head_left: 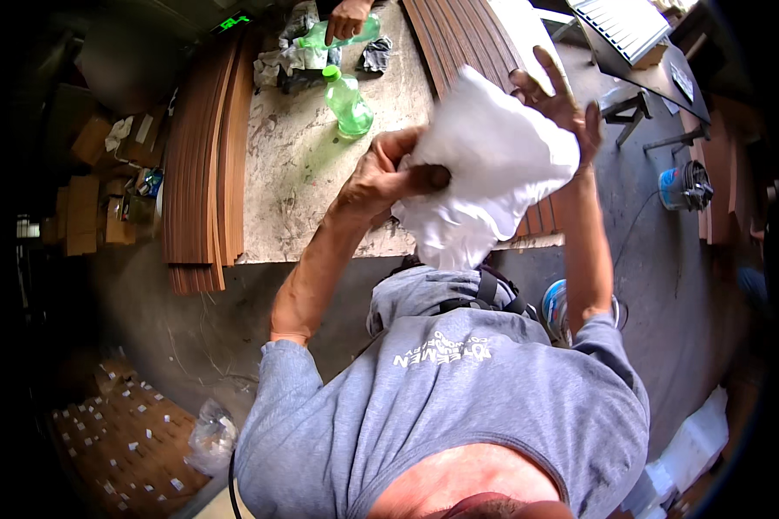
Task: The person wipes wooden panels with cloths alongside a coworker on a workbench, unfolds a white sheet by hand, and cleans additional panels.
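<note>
A crumpled white cloth (485, 156) hangs in front of me above the near edge of the worktable (294, 173). My left hand (389, 177) pinches its left side between thumb and fingers. At the cloth's right edge, my right hand (567, 108) has its fingers spread apart, with the palm beside the fabric; whether it touches the cloth is hard to make out. Beyond my left hand, a green plastic bottle (348, 108) with a green cap stands on the table. Another person's hand (348, 19) holds a second green bottle (363, 30) at the far side, by some crumpled rags (273, 67).
Stacked brown grooved boards (203, 164) lie along the table's left side, and more boards (459, 39) at its right. A blue-and-white bucket (673, 186) stands on the floor to the right; another bucket (556, 303) is near my right elbow. Cardboard boxes (82, 212) are at far left.
</note>
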{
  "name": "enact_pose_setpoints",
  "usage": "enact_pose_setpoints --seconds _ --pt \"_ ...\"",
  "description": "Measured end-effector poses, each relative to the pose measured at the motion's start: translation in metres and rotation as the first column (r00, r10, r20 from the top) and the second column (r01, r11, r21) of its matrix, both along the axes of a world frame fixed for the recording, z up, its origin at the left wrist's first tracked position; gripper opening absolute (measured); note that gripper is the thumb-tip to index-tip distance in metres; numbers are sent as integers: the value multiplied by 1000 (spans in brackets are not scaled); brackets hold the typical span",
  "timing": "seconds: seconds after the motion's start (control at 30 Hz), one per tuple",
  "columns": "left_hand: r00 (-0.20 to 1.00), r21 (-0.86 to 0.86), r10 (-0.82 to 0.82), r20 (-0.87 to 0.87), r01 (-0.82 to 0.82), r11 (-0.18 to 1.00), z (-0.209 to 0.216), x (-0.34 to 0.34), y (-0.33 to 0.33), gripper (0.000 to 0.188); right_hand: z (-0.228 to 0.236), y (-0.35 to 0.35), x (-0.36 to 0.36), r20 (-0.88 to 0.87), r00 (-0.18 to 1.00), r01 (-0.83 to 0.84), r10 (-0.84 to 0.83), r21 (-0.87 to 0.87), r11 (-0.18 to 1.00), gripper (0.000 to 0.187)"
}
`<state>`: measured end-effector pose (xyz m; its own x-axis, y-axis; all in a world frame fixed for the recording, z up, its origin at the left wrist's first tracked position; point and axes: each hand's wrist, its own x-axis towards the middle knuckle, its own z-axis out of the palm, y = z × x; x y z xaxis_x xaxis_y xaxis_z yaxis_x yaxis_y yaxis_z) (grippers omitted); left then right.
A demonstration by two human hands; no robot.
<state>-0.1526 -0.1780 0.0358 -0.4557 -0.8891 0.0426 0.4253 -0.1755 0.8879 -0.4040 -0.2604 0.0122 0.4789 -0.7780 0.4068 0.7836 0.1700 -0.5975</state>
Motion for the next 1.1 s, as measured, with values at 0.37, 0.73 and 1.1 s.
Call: enact_pose_setpoints --seconds 0.37,0.73,1.1 --pt "733 -35 597 327 -621 783 -83 -86 -12 34 -174 68 37 -157 971 234 -181 451 862 62" --pt "596 -296 526 607 -444 846 -122 -103 2 50 -138 78 1 -377 923 356 -80 756 549 44" --pt "47 -590 788 614 -635 498 -204 92 -64 84 -225 163 -137 -487 794 606 -364 679 413 34"
